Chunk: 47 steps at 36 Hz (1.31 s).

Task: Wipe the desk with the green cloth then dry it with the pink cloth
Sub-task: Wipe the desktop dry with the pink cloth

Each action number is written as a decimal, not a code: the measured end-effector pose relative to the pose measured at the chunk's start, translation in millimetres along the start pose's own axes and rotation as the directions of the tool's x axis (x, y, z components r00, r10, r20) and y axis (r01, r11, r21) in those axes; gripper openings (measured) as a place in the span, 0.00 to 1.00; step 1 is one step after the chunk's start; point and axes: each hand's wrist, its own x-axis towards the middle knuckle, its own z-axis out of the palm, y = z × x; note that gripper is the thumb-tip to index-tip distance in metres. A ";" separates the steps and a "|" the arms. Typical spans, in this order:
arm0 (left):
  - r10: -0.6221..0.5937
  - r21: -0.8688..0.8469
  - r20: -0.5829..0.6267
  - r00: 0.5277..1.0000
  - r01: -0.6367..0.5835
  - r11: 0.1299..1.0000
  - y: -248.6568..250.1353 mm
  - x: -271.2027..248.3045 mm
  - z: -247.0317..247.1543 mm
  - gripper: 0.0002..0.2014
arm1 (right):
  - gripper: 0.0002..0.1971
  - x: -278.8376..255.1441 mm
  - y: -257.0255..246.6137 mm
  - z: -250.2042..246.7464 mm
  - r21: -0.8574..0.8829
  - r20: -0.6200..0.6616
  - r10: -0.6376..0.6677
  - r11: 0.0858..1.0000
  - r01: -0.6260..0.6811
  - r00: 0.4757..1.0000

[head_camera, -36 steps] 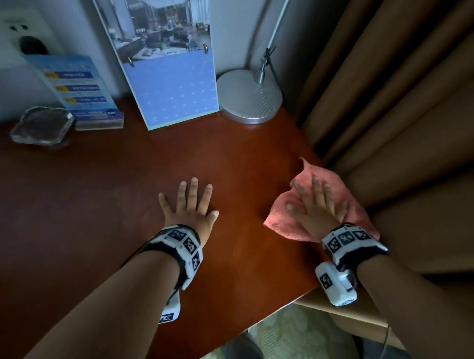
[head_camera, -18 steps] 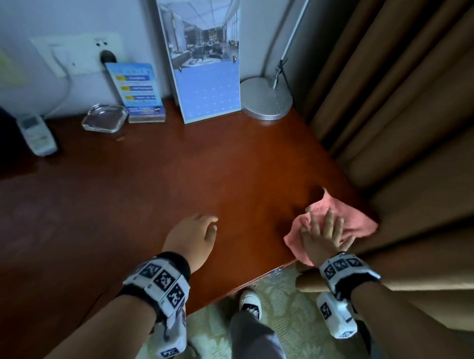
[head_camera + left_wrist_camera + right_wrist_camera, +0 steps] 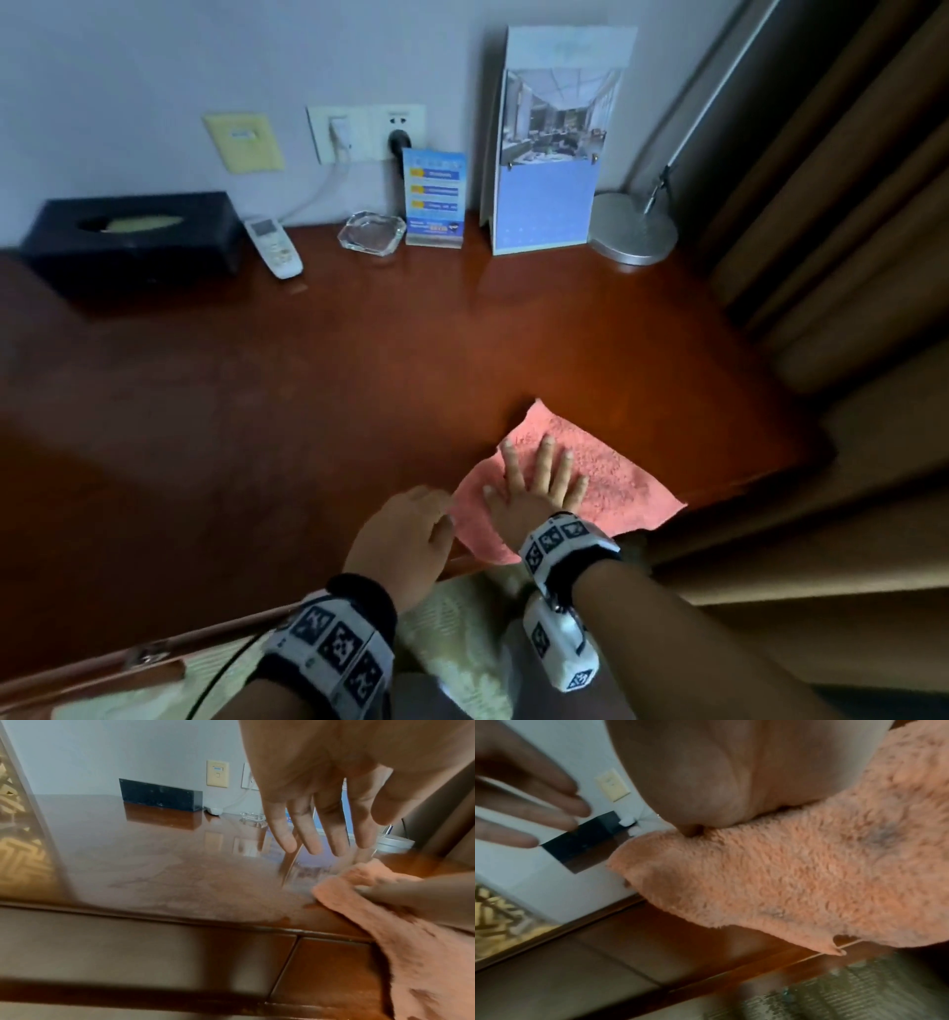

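The pink cloth (image 3: 606, 473) lies spread on the brown desk (image 3: 359, 370) at its front edge, one corner hanging over (image 3: 795, 902). My right hand (image 3: 539, 478) presses flat on the cloth with fingers straight and spread. My left hand (image 3: 411, 534) hovers just left of the cloth at the desk's front edge, fingers straight and loose (image 3: 316, 833), holding nothing. In the left wrist view the cloth (image 3: 359, 882) bunches beside my right thumb. No green cloth is in view.
Along the back wall stand a black tissue box (image 3: 133, 236), a white remote (image 3: 274, 247), a glass ashtray (image 3: 371, 233), a blue leaflet stand (image 3: 435, 198), a tall calendar (image 3: 552, 154) and a lamp base (image 3: 634, 234). Brown curtains (image 3: 847, 257) hang at the right.
My right hand has slid the pink cloth left along the front edge and spread it flatter. My left hand moved right, close to the cloth. The view has tilted up and back.
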 end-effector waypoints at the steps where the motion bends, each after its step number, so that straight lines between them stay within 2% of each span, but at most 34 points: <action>1: 0.001 0.010 0.016 1.000 -0.001 1.000 -3.2 -2.4 1.7 0.13 | 0.30 -3.0 -11.6 2.1 -0.002 0.012 -0.046 0.999 0.046 0.999; 3: 0.011 0.025 0.047 0.999 -0.012 1.000 -10.3 -5.1 7.1 0.14 | 0.30 -11.3 -31.8 6.5 -0.048 -0.003 -0.167 0.985 0.166 0.986; 5: 0.023 -0.007 0.033 0.999 -0.023 1.000 -16.0 -6.1 12.5 0.16 | 0.32 -19.1 -45.2 0.0 -0.031 0.099 -0.202 0.978 0.206 0.974; 6: 0.022 -0.039 0.010 1.000 -0.021 0.999 -17.7 -6.4 14.9 0.17 | 0.34 -19.2 -48.9 -1.8 -0.084 0.101 -0.270 0.957 0.278 0.958; 8: 0.021 -0.084 -0.042 0.999 -0.024 0.996 -17.9 -5.8 18.5 0.20 | 0.36 -17.9 -46.1 -4.4 -0.194 0.131 -0.388 0.892 0.408 0.912; 9: 0.019 -0.090 -0.057 0.998 -0.024 0.996 -16.8 -4.6 20.4 0.22 | 0.36 -19.3 -39.7 -9.1 -0.169 0.153 -0.417 0.882 0.439 0.896; 10: 0.013 -0.093 -0.052 0.999 -0.018 0.995 -15.3 -2.4 23.0 0.24 | 0.35 -19.8 -31.9 -15.2 -0.137 0.118 -0.445 0.878 0.459 0.888; 12: 0.021 -0.077 -0.013 1.000 -0.022 0.997 -11.4 3.1 28.7 0.28 | 0.30 -20.8 -18.5 -21.2 -0.035 0.009 -0.440 0.897 0.440 0.898; 14: 0.027 0.007 0.048 0.998 -0.027 1.000 -7.4 9.0 37.1 0.31 | 0.31 -22.1 -5.3 -21.7 -0.019 -0.038 -0.383 0.924 0.382 0.923; 19: -0.012 0.229 0.106 0.994 -0.012 0.973 -12.1 16.8 61.6 0.31 | 0.31 -21.9 18.9 -16.1 -0.024 -0.037 -0.250 0.968 0.249 0.968; 23: -0.042 0.273 0.113 0.993 0.009 0.962 -21.4 13.8 65.2 0.32 | 0.32 -20.2 23.9 -9.2 -0.085 -0.017 -0.273 0.959 0.271 0.962; 26: -0.045 0.258 0.081 0.996 0.023 0.966 -28.9 18.0 56.0 0.33 | 0.32 -17.6 22.8 -10.7 -0.069 0.015 -0.257 0.964 0.258 0.966; 27: -0.045 0.307 0.059 0.997 0.024 0.951 -30.2 21.7 55.4 0.32 | 0.32 -15.5 21.5 -8.9 -0.083 0.021 -0.252 0.964 0.253 0.967; 29: -0.139 0.293 0.094 0.986 0.106 0.950 -25.8 29.0 52.2 0.31 | 0.32 -11.7 17.8 -8.2 -0.155 -0.005 -0.247 0.957 0.243 0.969; 31: -0.192 0.276 0.088 0.978 0.161 0.948 -15.1 38.3 51.9 0.30 | 0.32 -0.4 18.5 -2.1 -0.116 0.015 -0.180 0.977 0.180 0.984; 34: -0.313 0.297 0.151 0.938 0.259 0.919 -0.4 56.4 58.1 0.29 | 0.35 15.2 26.5 11.3 -0.056 -0.005 -0.203 0.978 0.202 0.979; 37: -0.355 0.326 0.147 0.923 0.293 0.899 11.0 78.7 70.2 0.30 | 0.34 30.6 36.1 0.3 -0.048 0.019 -0.185 0.981 0.185 0.983; 41: -0.307 0.331 0.189 0.933 0.234 0.914 20.7 100.5 74.4 0.27 | 0.37 43.0 54.5 -16.3 -0.050 0.068 -0.167 0.984 0.170 0.984; 44: -0.261 0.322 0.217 0.941 0.184 0.929 34.2 126.7 77.4 0.27 | 0.38 61.4 76.0 -20.2 -0.051 0.006 -0.174 0.983 0.174 0.985; 47: -0.224 0.300 0.238 0.945 0.148 0.942 52.4 152.2 79.5 0.28 | 0.36 77.9 93.4 -37.2 -0.058 0.059 -0.124 0.990 0.127 0.991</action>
